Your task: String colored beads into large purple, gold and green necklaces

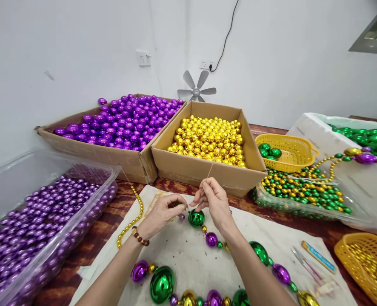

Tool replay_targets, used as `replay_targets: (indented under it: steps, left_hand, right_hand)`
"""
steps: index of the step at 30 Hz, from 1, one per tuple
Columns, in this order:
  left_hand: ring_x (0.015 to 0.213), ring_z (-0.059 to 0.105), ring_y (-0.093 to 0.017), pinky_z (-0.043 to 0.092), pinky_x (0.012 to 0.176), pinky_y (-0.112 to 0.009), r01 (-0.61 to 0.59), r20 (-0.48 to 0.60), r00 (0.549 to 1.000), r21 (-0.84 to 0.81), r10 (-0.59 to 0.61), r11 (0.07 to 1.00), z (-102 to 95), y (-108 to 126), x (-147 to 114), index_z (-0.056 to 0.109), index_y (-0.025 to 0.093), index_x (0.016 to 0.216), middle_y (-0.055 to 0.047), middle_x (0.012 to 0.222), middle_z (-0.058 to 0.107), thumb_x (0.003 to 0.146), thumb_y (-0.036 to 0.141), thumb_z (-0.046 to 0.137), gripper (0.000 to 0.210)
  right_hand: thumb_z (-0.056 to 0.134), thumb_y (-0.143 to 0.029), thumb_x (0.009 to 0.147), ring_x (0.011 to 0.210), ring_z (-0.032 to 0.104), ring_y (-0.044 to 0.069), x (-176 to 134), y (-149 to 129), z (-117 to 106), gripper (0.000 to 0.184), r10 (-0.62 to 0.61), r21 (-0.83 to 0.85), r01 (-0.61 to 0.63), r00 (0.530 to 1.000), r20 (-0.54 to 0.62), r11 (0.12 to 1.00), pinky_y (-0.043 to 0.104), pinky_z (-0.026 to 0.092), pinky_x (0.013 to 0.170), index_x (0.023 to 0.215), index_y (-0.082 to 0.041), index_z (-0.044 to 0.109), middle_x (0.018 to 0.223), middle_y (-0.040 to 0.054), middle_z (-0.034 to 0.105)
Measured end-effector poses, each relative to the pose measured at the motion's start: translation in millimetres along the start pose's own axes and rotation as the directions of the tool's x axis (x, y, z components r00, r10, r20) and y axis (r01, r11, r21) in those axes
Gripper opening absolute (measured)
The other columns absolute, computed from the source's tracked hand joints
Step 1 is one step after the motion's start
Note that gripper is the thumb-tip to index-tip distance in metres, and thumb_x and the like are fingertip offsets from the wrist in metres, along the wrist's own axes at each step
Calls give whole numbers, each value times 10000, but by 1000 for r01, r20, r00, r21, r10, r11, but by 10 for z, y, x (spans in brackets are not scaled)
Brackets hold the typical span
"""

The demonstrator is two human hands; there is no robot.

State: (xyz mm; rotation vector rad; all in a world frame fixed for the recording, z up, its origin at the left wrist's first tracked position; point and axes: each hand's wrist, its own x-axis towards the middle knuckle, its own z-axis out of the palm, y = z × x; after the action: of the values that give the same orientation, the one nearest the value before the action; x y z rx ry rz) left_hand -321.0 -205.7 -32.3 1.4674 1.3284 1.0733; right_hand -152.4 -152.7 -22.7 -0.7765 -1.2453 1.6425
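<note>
Remotely, I am pinching a thin strand (211, 170) with the right hand (214, 202); what the left hand (163, 211) is gripping, I cannot tell. Below them, a green bead (196, 218) is showing over white cloth (184, 255) on the brown desk (95, 233), near a white wall (92, 38).

A strand of glossy, round green, purple and gold beads (211, 239) lies curved on the off-white cloth (188, 255), its large green ball (196, 218) toward the cloth's far edge
</note>
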Motion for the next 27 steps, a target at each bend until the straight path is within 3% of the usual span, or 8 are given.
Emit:
replay_targets:
  steps: [4, 7, 13, 16, 19, 21, 23, 27]
  left_hand:
    - [694, 546, -169, 404, 661, -249, 4, -91, 996, 141, 9, 990, -67, -224, -12, 686, 195, 702, -21, 700, 635, 783, 276, 603, 141]
    - [772, 573, -193, 420, 743, -286, 36, -178, 984, 116, -15, 993, -83, -385, -61, 679, 198, 766, -31, 777, 655, 817, 326, 585, 166]
    - [938, 608, -225, 428, 837, -334, 88, -303, 925, -421, -231, 903, -32, -575, -149, 644, 186, 830, -61, 895, 677, 807, 371, 630, 187]
    - [907, 616, -216, 427, 826, -324, 87, -281, 916, -558, -286, 826, -30, -615, -121, 633, 185, 823, -35, 777, 664, 774, 363, 674, 189]
    - [845, 593, -190, 414, 807, -303, 89, -320, 913, -448, -253, 890, -58, -602, -56, 648, 180, 836, -22, 767, 650, 760, 365, 690, 204]
    - [819, 569, -177, 400, 803, -294, 83, -364, 909, -322, -205, 943, -88, -543, -33, 653, 182, 837, -20, 788, 650, 768, 374, 681, 206]
    - [830, 558, -176, 385, 818, -290, 73, -395, 905, -218, -156, 973, -129, -455, -40, 654, 187, 830, -17, 799, 648, 787, 382, 658, 200]
    - [863, 551, -179, 375, 834, -284, 59, -387, 914, -164, -119, 985, -234, -298, -108, 651, 189, 811, -16, 807, 634, 818, 379, 619, 192]
  right_hand:
    - [484, -445, 918, 567, 654, 137, -130, -184, -251, 240, -122, -5, 123, 980, -156, 992, 194, 494, 472, 908, -206, 458, 644, -26, 600]
    - [491, -413, 924, 602, 657, 149, -331, -319, -550, 213, -157, -79, 145, 973, -171, 986, 211, 500, 486, 934, -201, 476, 695, 3, 631]
    - [489, -432, 914, 615, 638, 160, -749, -399, -1589, 230, -138, -442, 14, 958, -251, 897, 250, 498, 530, 916, -204, 516, 731, 21, 636]
    - [418, -441, 934, 630, 627, 149, -895, -399, -2035, 276, -57, -791, -152, 972, -230, 592, 247, 463, 580, 848, -208, 537, 731, 13, 638]
    - [372, -374, 941, 628, 628, 152, -975, -345, -2250, 260, 104, -959, -274, 959, -265, 78, 243, 392, 563, 859, -223, 567, 736, 10, 662]
    - [371, -322, 927, 644, 641, 181, -1003, -261, -2313, 242, 165, -948, -252, 944, -285, -194, 252, 348, 539, 861, -229, 585, 745, 30, 677]
    - [366, -301, 920, 686, 658, 223, -1023, -157, -2365, 254, 202, -933, -175, 948, -246, -313, 274, 341, 539, 849, -237, 601, 764, 55, 690]
    - [422, -339, 898, 749, 668, 274, -963, -73, -2374, 236, 247, -951, -114, 950, -189, -288, 324, 380, 551, 804, -272, 629, 826, 86, 701]
